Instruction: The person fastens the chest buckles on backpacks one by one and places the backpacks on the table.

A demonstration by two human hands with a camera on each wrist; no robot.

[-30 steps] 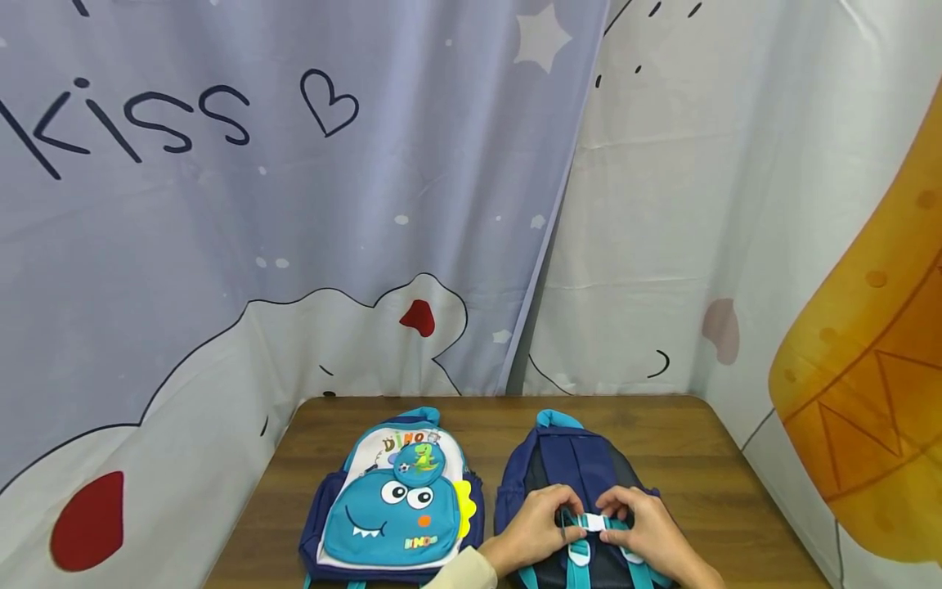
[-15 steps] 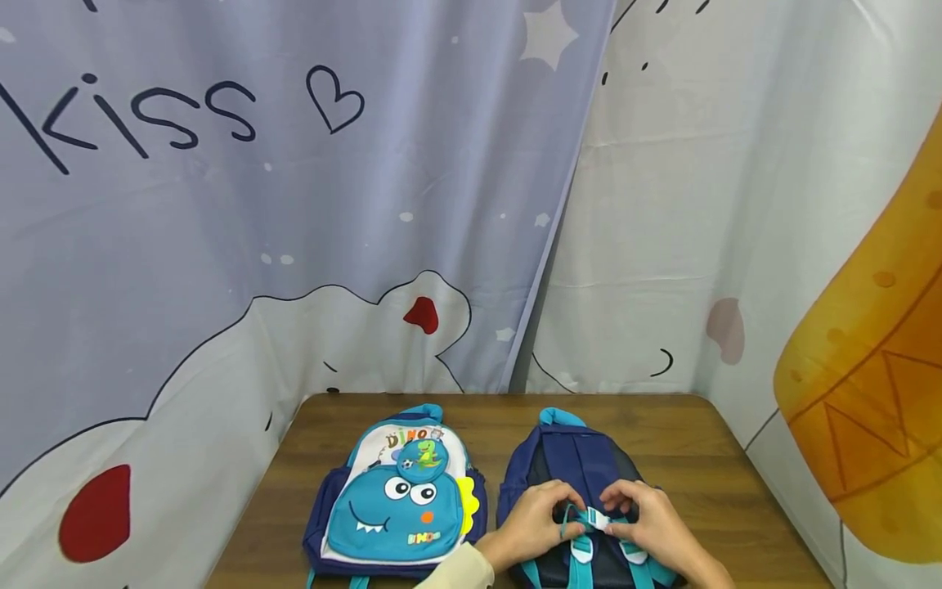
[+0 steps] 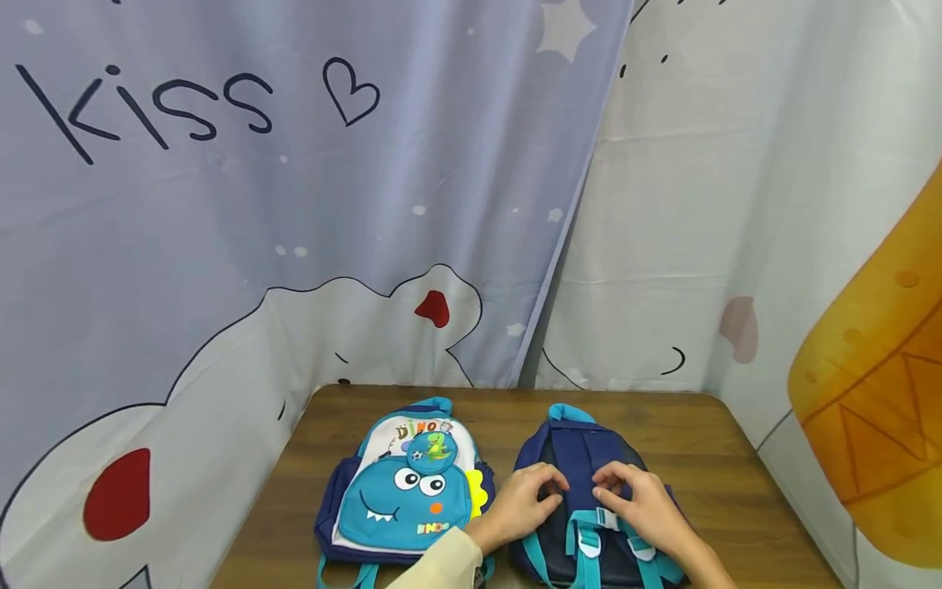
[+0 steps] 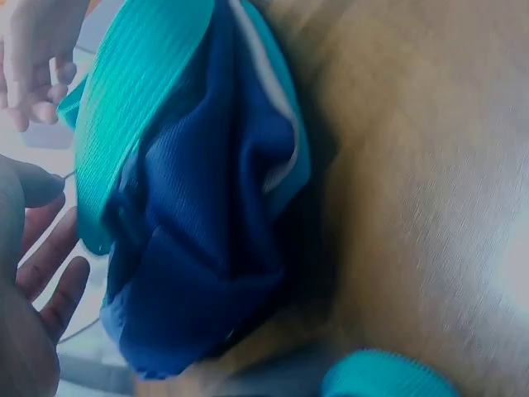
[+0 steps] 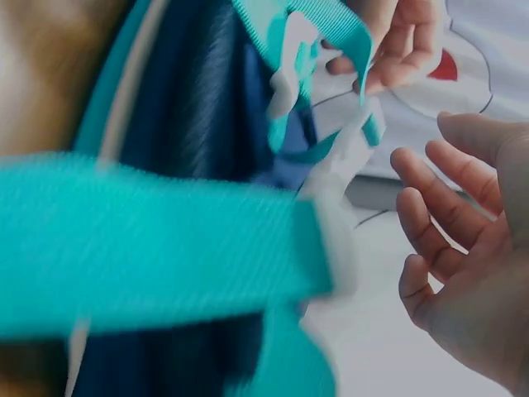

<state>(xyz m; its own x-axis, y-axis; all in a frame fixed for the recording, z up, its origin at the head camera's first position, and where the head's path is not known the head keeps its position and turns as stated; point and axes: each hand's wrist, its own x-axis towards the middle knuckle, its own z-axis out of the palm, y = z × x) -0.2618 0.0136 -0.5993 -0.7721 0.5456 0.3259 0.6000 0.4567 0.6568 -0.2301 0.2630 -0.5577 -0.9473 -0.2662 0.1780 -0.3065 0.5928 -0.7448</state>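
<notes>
A navy backpack lies with its straps up, and a teal strap with a white buckle crosses it. Just above the strap's left part, my left hand hovers with loosely bent fingers and nothing in them. My right hand hovers above the buckle, also holding nothing. In the right wrist view the right hand is apart from the white buckle. The left wrist view shows the left hand beside a wide teal strap, its fingers spread.
Left of the hands, a dinosaur backpack lies face up on the wooden table. Printed curtains hang behind the table's back edge.
Both hands have let go of the buckle strap and lifted off it, a little away from it. The strap now rests on the backpack. The head view has shifted slightly.
</notes>
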